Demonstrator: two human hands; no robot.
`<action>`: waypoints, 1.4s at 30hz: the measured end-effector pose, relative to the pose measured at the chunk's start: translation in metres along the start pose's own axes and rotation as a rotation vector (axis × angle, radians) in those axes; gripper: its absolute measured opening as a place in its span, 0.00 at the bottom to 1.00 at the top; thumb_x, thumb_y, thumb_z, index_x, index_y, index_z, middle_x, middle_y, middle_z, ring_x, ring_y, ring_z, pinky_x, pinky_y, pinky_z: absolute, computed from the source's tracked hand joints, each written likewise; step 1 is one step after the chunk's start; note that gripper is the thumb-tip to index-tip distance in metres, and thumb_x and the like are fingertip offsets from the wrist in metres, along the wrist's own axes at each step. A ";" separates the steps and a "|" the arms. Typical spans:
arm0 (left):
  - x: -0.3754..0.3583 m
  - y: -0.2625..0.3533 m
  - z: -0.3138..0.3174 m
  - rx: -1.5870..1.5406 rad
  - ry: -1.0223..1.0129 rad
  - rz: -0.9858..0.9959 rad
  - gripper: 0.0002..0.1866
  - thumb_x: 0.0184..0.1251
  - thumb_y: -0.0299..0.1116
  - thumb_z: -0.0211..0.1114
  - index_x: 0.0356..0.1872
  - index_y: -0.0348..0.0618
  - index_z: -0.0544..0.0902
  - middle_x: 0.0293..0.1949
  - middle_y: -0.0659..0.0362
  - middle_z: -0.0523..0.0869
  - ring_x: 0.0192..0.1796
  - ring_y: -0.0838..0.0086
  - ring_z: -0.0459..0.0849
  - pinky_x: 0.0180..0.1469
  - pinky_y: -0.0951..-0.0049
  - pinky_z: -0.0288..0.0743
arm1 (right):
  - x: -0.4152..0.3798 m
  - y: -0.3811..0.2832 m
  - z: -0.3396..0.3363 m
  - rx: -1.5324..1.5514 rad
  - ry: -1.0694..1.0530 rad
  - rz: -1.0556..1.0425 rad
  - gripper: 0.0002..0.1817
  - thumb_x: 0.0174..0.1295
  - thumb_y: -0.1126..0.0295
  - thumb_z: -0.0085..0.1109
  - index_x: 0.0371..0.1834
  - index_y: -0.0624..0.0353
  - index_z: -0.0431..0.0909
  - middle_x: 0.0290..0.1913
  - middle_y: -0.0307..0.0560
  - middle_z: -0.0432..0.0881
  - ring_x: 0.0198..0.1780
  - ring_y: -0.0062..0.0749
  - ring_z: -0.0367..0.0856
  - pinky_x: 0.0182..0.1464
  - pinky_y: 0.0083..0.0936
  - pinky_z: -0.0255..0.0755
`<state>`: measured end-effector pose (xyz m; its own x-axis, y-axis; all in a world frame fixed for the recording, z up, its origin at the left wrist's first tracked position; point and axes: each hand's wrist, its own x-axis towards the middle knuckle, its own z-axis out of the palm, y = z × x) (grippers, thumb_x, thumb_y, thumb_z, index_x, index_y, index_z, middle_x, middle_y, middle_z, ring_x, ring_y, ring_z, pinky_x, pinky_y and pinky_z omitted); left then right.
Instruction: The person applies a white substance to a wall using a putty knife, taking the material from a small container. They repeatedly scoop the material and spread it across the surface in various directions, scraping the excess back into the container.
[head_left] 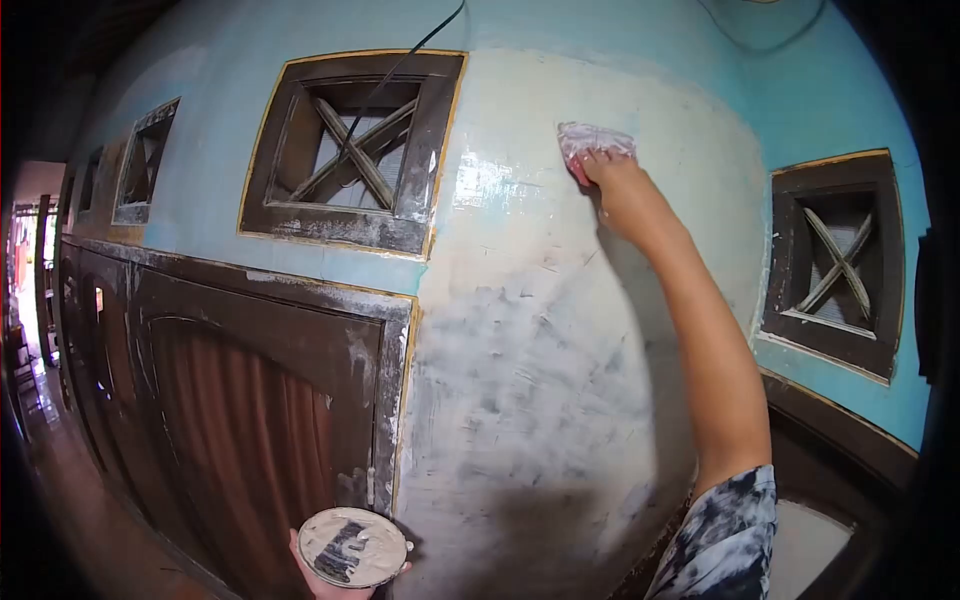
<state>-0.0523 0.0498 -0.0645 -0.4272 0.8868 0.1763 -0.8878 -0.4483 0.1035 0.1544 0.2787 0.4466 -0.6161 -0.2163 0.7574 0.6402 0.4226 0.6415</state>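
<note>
High on the wall, my right hand grips a red putty scraper, its wide edge smeared with whitish paste and lying against the plaster. The surface around it is coated cream-white, with a wet, shiny patch to its left and grey, streaky marks lower down. At the bottom of the view, my left hand holds a round container of putty from below, fingers around its side. Pale paste covers much of the container's inside, and a dark area shows in its middle.
A brown window frame with crossed slats is set left of the coated area, with a similar vent on the right. Below left stands a dark wooden frame with a brown curtain. A black cable hangs across the left vent.
</note>
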 end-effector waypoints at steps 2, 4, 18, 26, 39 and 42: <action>-0.006 -0.003 -0.004 0.004 -0.116 -0.029 0.48 0.63 0.77 0.51 0.70 0.44 0.75 0.68 0.45 0.78 0.67 0.39 0.75 0.62 0.22 0.69 | -0.008 -0.013 -0.013 0.017 -0.174 0.032 0.25 0.58 0.84 0.52 0.61 0.70 0.76 0.60 0.62 0.80 0.62 0.59 0.76 0.66 0.47 0.71; -0.005 -0.008 -0.009 0.112 -0.073 -0.042 0.47 0.60 0.80 0.47 0.68 0.53 0.77 0.69 0.48 0.76 0.67 0.34 0.73 0.57 0.08 0.58 | -0.027 -0.022 0.001 -0.011 -0.107 0.019 0.23 0.58 0.84 0.52 0.60 0.70 0.76 0.61 0.63 0.79 0.64 0.59 0.76 0.67 0.47 0.71; -0.006 -0.028 0.074 0.065 -0.307 -0.168 0.49 0.63 0.80 0.44 0.71 0.49 0.72 0.70 0.47 0.74 0.69 0.36 0.71 0.62 0.12 0.57 | -0.151 -0.126 -0.073 1.692 0.115 0.615 0.17 0.71 0.81 0.53 0.62 0.71 0.75 0.55 0.47 0.85 0.55 0.24 0.82 0.62 0.23 0.73; 0.001 -0.046 0.127 0.080 -0.380 -0.157 0.49 0.67 0.78 0.40 0.73 0.47 0.69 0.71 0.46 0.73 0.69 0.42 0.73 0.64 0.20 0.64 | -0.174 -0.190 -0.105 1.286 -0.307 -0.277 0.32 0.46 0.87 0.61 0.61 0.60 0.79 0.56 0.53 0.85 0.58 0.50 0.83 0.61 0.37 0.76; -0.002 -0.070 0.125 0.012 -0.417 -0.050 0.48 0.67 0.79 0.41 0.73 0.50 0.71 0.71 0.50 0.74 0.68 0.44 0.76 0.60 0.20 0.68 | -0.158 -0.188 -0.116 1.333 -0.563 0.344 0.20 0.66 0.86 0.46 0.61 0.64 0.73 0.47 0.56 0.87 0.49 0.34 0.87 0.50 0.30 0.79; 0.001 -0.075 0.119 0.017 -0.335 0.063 0.48 0.68 0.77 0.41 0.73 0.47 0.70 0.71 0.51 0.75 0.68 0.48 0.76 0.65 0.32 0.69 | -0.151 -0.170 -0.087 1.910 -0.751 0.708 0.24 0.63 0.88 0.49 0.65 0.69 0.68 0.48 0.47 0.87 0.46 0.26 0.86 0.48 0.22 0.79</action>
<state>0.0345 0.0713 0.0448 -0.3984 0.7724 0.4946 -0.8574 -0.5052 0.0983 0.1788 0.1626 0.2339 -0.8678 0.4188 0.2676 -0.0350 0.4857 -0.8734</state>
